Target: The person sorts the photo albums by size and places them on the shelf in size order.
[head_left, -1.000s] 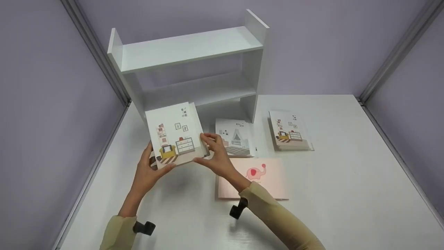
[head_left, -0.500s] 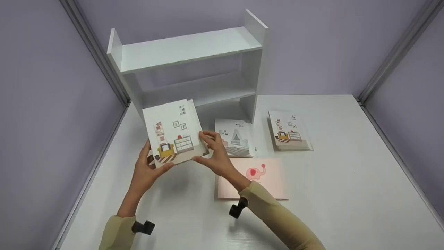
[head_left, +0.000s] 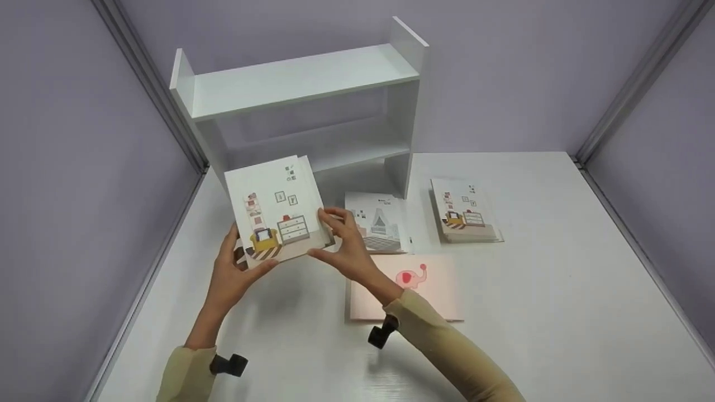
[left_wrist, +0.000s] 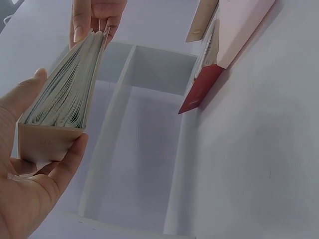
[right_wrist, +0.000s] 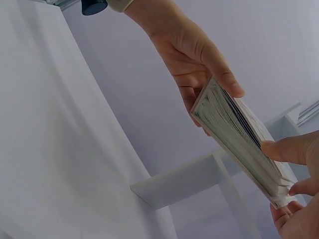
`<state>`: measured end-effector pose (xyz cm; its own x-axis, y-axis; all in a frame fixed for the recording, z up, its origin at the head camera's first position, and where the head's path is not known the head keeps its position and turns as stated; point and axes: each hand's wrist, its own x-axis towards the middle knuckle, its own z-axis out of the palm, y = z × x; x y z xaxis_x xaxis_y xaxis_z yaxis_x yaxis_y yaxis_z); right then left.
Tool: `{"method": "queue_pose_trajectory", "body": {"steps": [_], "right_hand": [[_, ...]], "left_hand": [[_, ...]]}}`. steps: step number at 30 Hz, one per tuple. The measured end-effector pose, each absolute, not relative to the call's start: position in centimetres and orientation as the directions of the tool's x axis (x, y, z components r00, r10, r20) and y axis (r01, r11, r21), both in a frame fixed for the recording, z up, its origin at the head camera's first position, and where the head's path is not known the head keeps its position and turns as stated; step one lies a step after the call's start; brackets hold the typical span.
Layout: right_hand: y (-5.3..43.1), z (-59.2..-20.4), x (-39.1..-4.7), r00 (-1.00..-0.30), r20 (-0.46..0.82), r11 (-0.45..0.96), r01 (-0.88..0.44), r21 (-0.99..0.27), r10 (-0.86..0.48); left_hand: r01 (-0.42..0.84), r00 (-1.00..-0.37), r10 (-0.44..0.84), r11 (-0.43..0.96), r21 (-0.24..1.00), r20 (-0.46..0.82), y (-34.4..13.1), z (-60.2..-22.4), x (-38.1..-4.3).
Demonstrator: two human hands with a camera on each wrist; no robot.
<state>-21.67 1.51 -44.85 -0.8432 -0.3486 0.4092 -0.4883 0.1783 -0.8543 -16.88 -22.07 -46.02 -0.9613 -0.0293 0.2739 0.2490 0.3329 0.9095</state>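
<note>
In the head view a thick white book (head_left: 290,184), its cover showing a yellow armchair and a chest of drawers, is held tilted above the table before the shelf. My left hand (head_left: 226,282) grips its lower left corner, thumb in front and fingers behind. At the lower right edge my right hand (head_left: 349,254) pinches it. Both wrist views show the book's page edges (left_wrist: 67,89) between the covers, with the left hand (left_wrist: 35,184) round the spine end and the right hand (right_wrist: 192,57) at the opposite side.
A white two-tier shelf (head_left: 301,78) stands behind. On the table (head_left: 558,312) lie a book with a grey tent drawing (head_left: 380,223), a pink book with an elephant (head_left: 405,301), and a stack with an armchair cover (head_left: 466,215) at the right. Walls close in the sides.
Both hands have shifted the held book slightly up and to the left. Their grip looks the same, and the books on the table have stayed put.
</note>
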Motion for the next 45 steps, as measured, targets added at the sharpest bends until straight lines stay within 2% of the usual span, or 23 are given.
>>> {"method": "queue_pose_trajectory", "body": {"steps": [10,18,27,45], "right_hand": [[1.5,-45.0,-21.9,-0.831,0.426,0.154,-0.502,-0.851,-0.358],[1.5,-44.3,-22.0,-0.828,0.433,0.149,-0.507,-0.849,-0.356],[1.8,-40.7,-20.1,-0.797,0.476,0.125,-0.551,-0.825,-0.372],[1.9,-39.5,-20.0,-0.761,0.528,0.078,-0.594,-0.801,-0.377]], "left_hand": [[0.228,-0.967,-0.030,0.348,0.909,0.254,-21.2,-43.5,-15.7],[0.227,-0.966,-0.042,0.332,0.916,0.255,-21.0,-42.9,-15.6],[0.265,-0.952,-0.053,0.347,0.900,0.301,-21.0,-42.3,-15.5],[0.313,-0.933,-0.061,0.354,0.881,0.356,-20.7,-41.1,-15.5]]}}
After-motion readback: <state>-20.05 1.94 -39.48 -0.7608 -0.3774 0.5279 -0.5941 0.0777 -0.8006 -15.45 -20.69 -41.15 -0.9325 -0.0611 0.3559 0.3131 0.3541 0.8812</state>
